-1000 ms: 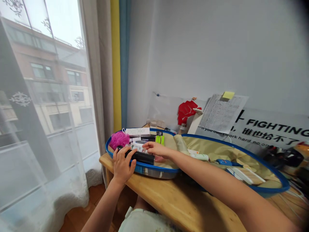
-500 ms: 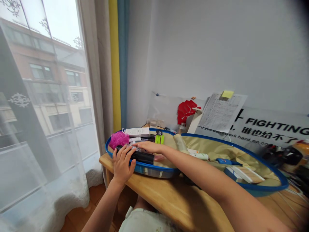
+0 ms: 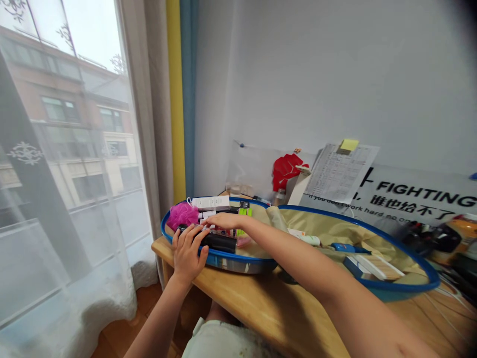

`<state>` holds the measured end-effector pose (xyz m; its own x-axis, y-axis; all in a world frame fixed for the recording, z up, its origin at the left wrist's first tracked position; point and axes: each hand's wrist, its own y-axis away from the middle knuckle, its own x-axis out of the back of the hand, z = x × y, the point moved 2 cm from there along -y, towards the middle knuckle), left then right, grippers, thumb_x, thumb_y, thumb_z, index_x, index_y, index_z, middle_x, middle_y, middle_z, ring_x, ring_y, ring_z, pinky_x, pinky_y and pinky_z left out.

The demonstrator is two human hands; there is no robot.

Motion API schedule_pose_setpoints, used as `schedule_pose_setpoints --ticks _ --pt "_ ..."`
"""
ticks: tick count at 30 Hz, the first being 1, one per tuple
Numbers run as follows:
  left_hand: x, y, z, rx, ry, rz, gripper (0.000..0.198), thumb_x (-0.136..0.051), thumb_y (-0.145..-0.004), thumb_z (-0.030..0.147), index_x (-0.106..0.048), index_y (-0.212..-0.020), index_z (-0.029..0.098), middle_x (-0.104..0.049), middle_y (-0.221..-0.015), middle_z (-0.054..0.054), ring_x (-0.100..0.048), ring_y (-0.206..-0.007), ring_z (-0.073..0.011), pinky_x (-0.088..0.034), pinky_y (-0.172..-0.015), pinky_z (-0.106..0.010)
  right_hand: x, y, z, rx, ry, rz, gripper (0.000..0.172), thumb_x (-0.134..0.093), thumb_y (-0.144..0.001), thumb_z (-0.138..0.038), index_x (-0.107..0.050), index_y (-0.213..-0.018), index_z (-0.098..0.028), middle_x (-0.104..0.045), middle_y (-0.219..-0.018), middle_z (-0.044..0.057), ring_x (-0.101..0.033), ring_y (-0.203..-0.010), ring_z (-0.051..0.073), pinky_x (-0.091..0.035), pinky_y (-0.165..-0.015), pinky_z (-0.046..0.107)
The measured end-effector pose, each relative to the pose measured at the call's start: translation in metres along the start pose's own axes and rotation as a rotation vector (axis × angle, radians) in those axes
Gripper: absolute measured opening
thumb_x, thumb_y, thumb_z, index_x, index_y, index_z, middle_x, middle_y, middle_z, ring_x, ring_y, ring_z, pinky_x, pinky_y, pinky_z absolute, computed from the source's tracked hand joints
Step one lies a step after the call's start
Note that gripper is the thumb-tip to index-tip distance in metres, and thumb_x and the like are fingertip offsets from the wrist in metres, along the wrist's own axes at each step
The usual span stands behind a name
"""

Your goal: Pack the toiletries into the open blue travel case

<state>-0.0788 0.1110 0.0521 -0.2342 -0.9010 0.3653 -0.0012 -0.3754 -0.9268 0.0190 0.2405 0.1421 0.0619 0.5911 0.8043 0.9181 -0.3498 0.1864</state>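
My left hand (image 3: pixel 189 256) lies over the left end of a black cylindrical bottle (image 3: pixel 221 242) along the near rim of an open blue-edged case (image 3: pixel 233 262). Its fingers are spread, with the thumb apart. My right hand (image 3: pixel 227 222) reaches flat across the things in the case, fingers stretched out; what lies under its palm is partly hidden. Beside my hands are a pink bath puff (image 3: pixel 182 215), a long white box (image 3: pixel 210 203) at the back, and a bright green package (image 3: pixel 244 218).
The case's other half (image 3: pixel 413 243), lined in beige, holds a white tube (image 3: pixel 310 240), a blue item (image 3: pixel 348 248) and small boxes (image 3: pixel 376 267). It stands on a wooden table (image 3: pixel 257 308). Papers (image 3: pixel 341 171) hang on the wall; a sheer curtain (image 3: pixel 74 199) is at left.
My right hand has lifted slightly and shifted left over the things in the case, showing more of the items beneath. My left hand stays on the black bottle. The view has shifted a little.
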Motion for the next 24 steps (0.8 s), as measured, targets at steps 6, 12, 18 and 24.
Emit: schedule_pose_setpoints --ticks 6,12,18,24 --pt "0.0 0.001 -0.001 -0.014 -0.004 0.018 0.036 -0.037 -0.091 0.033 -0.061 -0.115 0.02 -0.063 -0.114 -0.009 -0.049 -0.115 -0.025 -0.02 -0.108 -0.046 -0.004 -0.007 -0.005 -0.005 0.031 0.031 0.037 -0.037 -0.091 -0.016 -0.065 -0.115 -0.017 -0.066 -0.111 0.007 -0.058 -0.091 0.012 -0.045 -0.082 0.023" --pt "0.0 0.0 -0.001 0.011 0.014 -0.013 0.037 -0.036 -0.091 0.034 -0.061 -0.115 0.021 -0.063 -0.116 -0.009 -0.049 -0.116 -0.025 -0.02 -0.108 -0.046 0.024 0.026 0.0 -0.049 0.047 0.182 0.037 -0.037 -0.094 -0.029 -0.061 -0.122 -0.023 -0.059 -0.128 0.003 -0.056 -0.109 0.014 -0.04 -0.096 0.026" --pt "-0.001 0.001 -0.001 0.033 0.03 -0.018 0.037 -0.037 -0.091 0.035 -0.061 -0.115 0.022 -0.062 -0.117 -0.009 -0.049 -0.118 -0.0248 -0.019 -0.109 -0.045 0.085 0.124 0.063 -0.355 0.158 0.358 0.053 -0.019 -0.096 -0.04 -0.052 -0.131 -0.018 -0.062 -0.12 0.01 -0.063 -0.089 0.014 -0.048 -0.082 0.03" --pt "-0.002 0.002 -0.002 0.031 0.037 -0.007 0.036 -0.036 -0.091 0.035 -0.061 -0.115 0.021 -0.062 -0.116 -0.009 -0.048 -0.118 -0.0248 -0.02 -0.108 -0.045 0.072 0.217 0.14 -0.713 0.411 0.215 0.027 -0.058 -0.084 -0.035 -0.064 -0.1 -0.014 -0.067 -0.097 0.007 -0.062 -0.087 0.016 -0.048 -0.083 0.035"
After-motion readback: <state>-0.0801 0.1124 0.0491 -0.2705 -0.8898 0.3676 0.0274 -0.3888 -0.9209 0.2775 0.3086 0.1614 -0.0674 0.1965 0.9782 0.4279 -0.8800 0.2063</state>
